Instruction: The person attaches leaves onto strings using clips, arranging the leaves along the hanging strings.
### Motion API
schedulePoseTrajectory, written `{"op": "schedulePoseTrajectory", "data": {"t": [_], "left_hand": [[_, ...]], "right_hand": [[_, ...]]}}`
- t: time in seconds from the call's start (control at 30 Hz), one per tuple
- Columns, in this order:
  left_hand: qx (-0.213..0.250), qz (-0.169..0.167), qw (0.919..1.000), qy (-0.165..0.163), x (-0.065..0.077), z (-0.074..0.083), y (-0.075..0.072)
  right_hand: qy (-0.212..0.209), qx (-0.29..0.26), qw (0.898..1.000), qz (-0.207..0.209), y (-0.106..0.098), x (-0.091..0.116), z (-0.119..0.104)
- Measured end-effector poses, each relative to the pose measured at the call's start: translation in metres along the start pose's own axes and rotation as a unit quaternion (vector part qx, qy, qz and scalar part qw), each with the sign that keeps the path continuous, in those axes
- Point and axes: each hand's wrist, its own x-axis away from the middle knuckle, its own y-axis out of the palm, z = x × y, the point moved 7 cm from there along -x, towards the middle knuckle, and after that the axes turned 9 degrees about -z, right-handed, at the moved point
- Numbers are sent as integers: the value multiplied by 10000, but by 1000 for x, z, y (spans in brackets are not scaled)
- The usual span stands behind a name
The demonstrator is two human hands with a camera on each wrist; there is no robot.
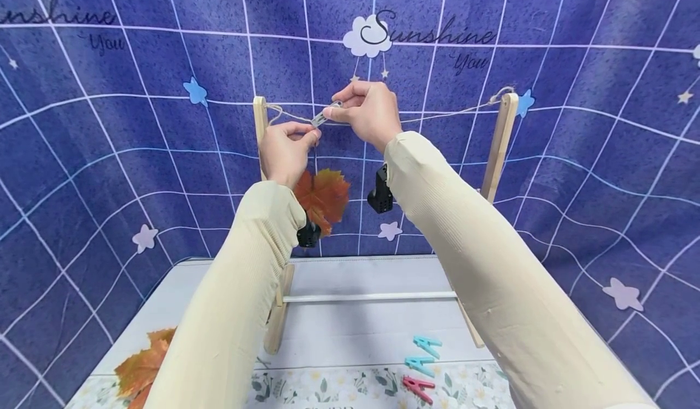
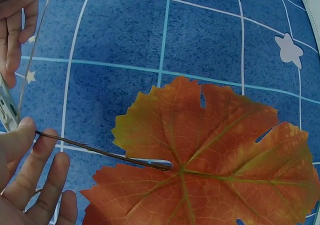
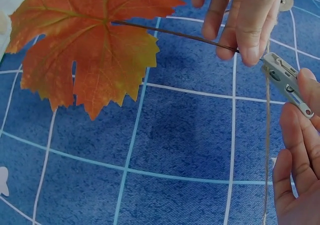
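Observation:
An orange artificial leaf (image 2: 215, 160) hangs by its thin brown stem (image 2: 100, 151). My left hand (image 1: 287, 152) pinches the stem's end between thumb and forefinger, right at the twine (image 3: 267, 135). In my right hand (image 1: 373, 114) a grey clothespin (image 3: 287, 82) is gripped by its handle end, thumb on one side and fingers on the other. The clothespin's tip overlaps the twine beside the left fingertips in the right wrist view. The twine runs between two wooden posts, the left one (image 1: 260, 108) close to my left hand.
The right wooden post (image 1: 500, 144) stands beyond my right forearm. A white crossbar (image 1: 369, 298) joins the posts low down. On the table lie two teal clothespins (image 1: 420, 365), a red clothespin (image 1: 418, 389) and another orange leaf (image 1: 143, 363). A blue gridded cloth (image 1: 437, 214) hangs behind.

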Motion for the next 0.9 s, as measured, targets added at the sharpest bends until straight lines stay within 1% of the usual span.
{"op": "schedulePoseTrajectory", "data": {"t": [0.2,0.47,0.7,0.9], "left_hand": [[-116,-10,9999,-95,0,-1,1],[-178,-9,9998,-110,2,-1,0],[-247,-83,9996,-100,3,1,0],[-274,-123,9995,-40,3,2,1]], "right_hand": [[40,38,10000,-50,3,0,4],[246,72,9990,-368,5,3,5],[146,225,9983,-518,5,5,1],[161,442,9968,-642,7,3,0]]}}
